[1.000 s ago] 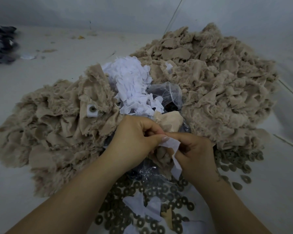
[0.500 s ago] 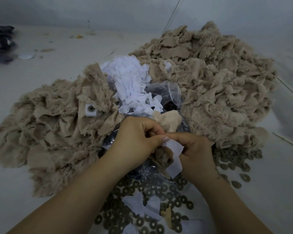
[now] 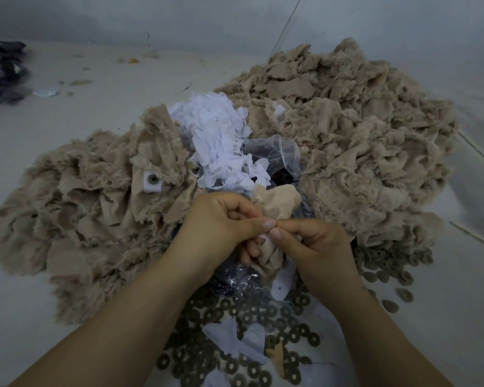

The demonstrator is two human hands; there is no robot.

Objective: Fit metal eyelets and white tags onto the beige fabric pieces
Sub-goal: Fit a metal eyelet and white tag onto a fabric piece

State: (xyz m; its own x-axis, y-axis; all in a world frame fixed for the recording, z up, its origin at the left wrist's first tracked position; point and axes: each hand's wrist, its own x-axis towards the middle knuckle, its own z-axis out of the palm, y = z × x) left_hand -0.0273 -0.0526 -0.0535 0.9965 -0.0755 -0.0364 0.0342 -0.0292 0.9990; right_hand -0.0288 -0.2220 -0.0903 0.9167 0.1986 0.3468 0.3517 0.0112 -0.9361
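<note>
Beige fabric pieces (image 3: 361,141): woven cloth, matt, frayed edges. Eyelets (image 3: 266,317): dull metal. Tags (image 3: 215,135): white, matt. Bag (image 3: 280,152): clear glossy plastic.

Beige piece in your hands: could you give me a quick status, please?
Left hand and right hand both pinching one beige piece. White tag hangs below. Nothing blocking.

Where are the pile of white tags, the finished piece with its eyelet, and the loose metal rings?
white tag pile (image 3: 218,141), head view, middle of heap.
finished piece's eyelet (image 3: 152,179), head view, ring centre.
loose metal rings (image 3: 266,317), head view, near scatter.
</note>
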